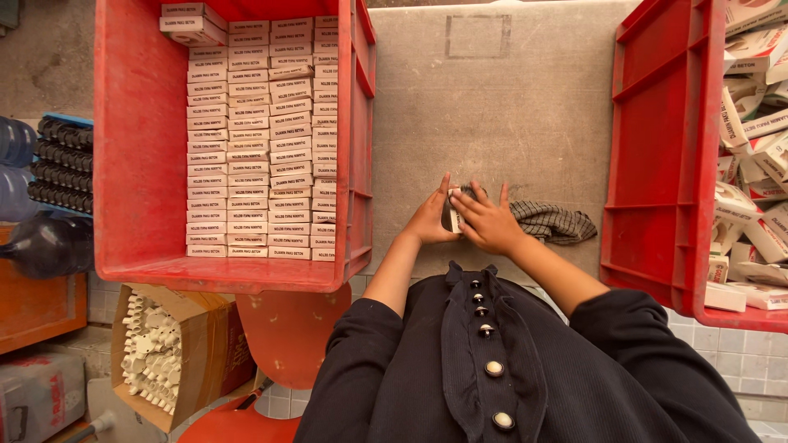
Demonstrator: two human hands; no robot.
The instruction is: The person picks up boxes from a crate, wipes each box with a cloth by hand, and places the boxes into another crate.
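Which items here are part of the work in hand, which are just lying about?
In use: small box held by left hand and right hand; left crate of stacked boxes; right crate of loose boxes.
Idle: checked cloth, cardboard box, water bottles.

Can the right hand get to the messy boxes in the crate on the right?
Probably yes. The right hand is busy with a small box, but only bare table lies between it and the open-topped crate.

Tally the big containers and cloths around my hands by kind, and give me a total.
Red plastic crates: 2, one with stacked boxes, one with loose boxes
Cardboard carton of white parts: 1
Checked cloth: 1
Small box between left hand and right hand: 1
Total: 5
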